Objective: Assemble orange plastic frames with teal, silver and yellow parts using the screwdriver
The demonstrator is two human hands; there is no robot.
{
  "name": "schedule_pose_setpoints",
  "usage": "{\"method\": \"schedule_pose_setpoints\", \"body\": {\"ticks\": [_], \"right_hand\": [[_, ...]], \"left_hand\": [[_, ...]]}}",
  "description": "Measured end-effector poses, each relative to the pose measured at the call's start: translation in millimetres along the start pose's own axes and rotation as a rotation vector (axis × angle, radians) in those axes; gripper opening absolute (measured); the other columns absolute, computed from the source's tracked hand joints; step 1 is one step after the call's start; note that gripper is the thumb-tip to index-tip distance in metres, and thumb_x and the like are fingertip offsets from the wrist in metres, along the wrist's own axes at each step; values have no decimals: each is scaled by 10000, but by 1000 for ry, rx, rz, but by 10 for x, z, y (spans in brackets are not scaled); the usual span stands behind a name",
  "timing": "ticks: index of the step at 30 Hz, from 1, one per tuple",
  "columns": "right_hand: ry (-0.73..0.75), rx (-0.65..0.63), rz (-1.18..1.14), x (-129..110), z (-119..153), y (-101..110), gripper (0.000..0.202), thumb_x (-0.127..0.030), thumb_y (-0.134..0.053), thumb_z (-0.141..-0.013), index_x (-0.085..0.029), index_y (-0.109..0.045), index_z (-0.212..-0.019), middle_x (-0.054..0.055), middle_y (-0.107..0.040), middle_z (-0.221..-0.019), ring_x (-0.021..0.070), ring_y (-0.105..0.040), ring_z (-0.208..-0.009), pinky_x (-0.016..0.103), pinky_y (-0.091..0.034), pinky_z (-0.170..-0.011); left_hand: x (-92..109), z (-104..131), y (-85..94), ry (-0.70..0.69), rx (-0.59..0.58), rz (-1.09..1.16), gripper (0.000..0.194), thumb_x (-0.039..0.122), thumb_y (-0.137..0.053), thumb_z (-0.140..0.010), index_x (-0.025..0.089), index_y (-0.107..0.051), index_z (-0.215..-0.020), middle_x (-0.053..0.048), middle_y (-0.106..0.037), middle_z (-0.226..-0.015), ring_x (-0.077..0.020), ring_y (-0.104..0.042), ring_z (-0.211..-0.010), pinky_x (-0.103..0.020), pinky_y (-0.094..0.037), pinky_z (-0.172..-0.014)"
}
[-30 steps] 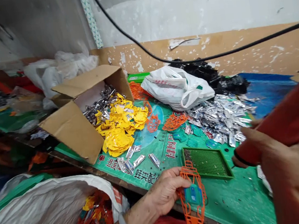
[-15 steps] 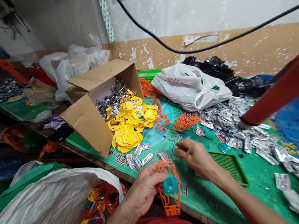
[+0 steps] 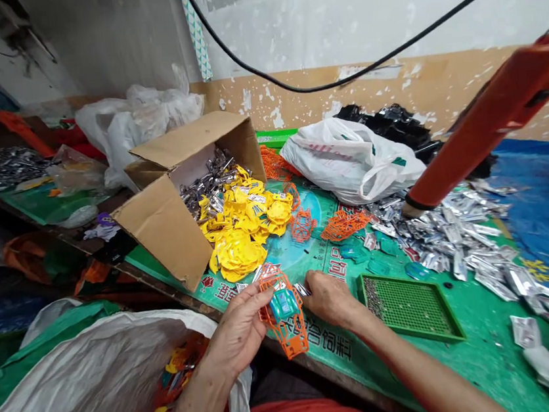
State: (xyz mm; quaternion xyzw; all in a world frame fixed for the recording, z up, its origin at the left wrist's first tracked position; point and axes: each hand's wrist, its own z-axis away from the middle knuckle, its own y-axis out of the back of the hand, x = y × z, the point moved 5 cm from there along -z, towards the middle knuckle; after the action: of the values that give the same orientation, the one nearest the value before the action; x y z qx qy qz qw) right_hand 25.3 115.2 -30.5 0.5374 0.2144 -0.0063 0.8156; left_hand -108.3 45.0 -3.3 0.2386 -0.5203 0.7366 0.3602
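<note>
Left hand (image 3: 241, 325) clamps an orange frame (image 3: 296, 346) with a teal piece (image 3: 283, 303) over the near edge of the desk (image 3: 417, 375); the right hand (image 3: 328, 298) has closed in beside it, gripping a silver strip (image 3: 302, 289), bringing both parts close.

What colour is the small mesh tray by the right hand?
Green, clearest in the head view.

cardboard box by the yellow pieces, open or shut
Open: the cardboard box has its front flaps spread apart, and dark metal pieces and yellow pieces show through its mouth.
</note>
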Motion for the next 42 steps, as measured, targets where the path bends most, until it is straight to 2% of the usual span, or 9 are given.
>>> {"method": "schedule_pose_setpoints", "body": {"ticks": [3, 7, 9, 16, 22, 26, 32, 38, 42], "right_hand": [[22, 17, -99, 13, 23, -3, 280, -348, -574, -919, -151, -603, -1116, 72, -637, -1110, 193, -638, -952, 402, -542, -822], [66, 87, -313, 123, 129, 54, 51, -179, -596, -849, -147, -603, -809, 2, -596, -751, 142, -564, -712, 304, -470, -685], [89, 142, -459, 221, 216, 132, 94, -135, -572, -789, -171, -540, -709, -26, -516, -648, 129, -487, -645, 278, -403, -635], [108, 229, -963, 429, 656, 397, 266, -439, -594, -749, -180, -546, -716, -27, -493, -654, 111, -417, -583, 253, -345, -551], [9, 138, -1459, 425, 824, 317, 247, -387, -779, -633, -165, -693, -699, -6, -604, -636, 106, -478, -564, 249, -379, -558], [5, 155, -1455, 474, 801, 290, 270, -429, -775, -654, -178, -736, -748, 31, -679, -729, 173, -604, -685, 319, -470, -696], [42, 308, -1338, 579, 790, 339, 214, -416, -792, -624, -212, -756, -676, 59, -687, -997, 235, -599, -991, 345, -436, -879], [166, 422, -1148, 558, 848, 376, 165, -387, -691, -769, -237, -760, -766, 38, -714, -803, 214, -623, -802, 347, -468, -766], [310, 636, -838, 588, 901, 452, 118, -273, -625, -850, -248, -732, -809, 27, -709, -793, 193, -627, -783, 311, -480, -720]], "left_hand": [[-18, -10, -12, -19, -12, 31, 211, 120, -715, -770, 115, -739, -980, -82, -766, -960, -171, -696, -808, -261, -549, -772], [-59, -23, -48, -2, 9, 89, 196, 127, -742, -724, 121, -743, -920, -49, -766, -860, -151, -686, -735, -252, -554, -740], [-83, -35, -83, 8, 29, 103, 195, 140, -746, -710, 120, -739, -904, -42, -765, -843, -145, -682, -710, -250, -552, -718], [-214, -134, -226, 44, 51, 151, 216, 100, -662, -682, 144, -702, -889, -14, -753, -811, -157, -682, -715, -293, -540, -770], [-274, -200, -387, 35, -72, 191, 216, 96, -608, -643, 143, -708, -828, -39, -747, -836, -245, -674, -932, -395, -485, -933], [-347, -206, -412, 53, -41, 202, 176, 87, -606, -609, 132, -721, -734, -43, -732, -798, -233, -664, -894, -401, -472, -957], [-454, -206, -514, 62, -87, 215, 153, 55, -590, -598, 167, -691, -626, -41, -713, -956, -228, -619, -998, -385, -442, -979], [-491, -253, -517, 38, -34, 13, 166, 50, -611, -616, 169, -678, -711, -39, -690, -930, -205, -617, -893, -349, -465, -859], [-175, -89, -363, -392, 267, -496, 326, 113, -692, -711, 226, -707, -1017, -3, -658, -870, -159, -562, -727, -270, -429, -751]]}}
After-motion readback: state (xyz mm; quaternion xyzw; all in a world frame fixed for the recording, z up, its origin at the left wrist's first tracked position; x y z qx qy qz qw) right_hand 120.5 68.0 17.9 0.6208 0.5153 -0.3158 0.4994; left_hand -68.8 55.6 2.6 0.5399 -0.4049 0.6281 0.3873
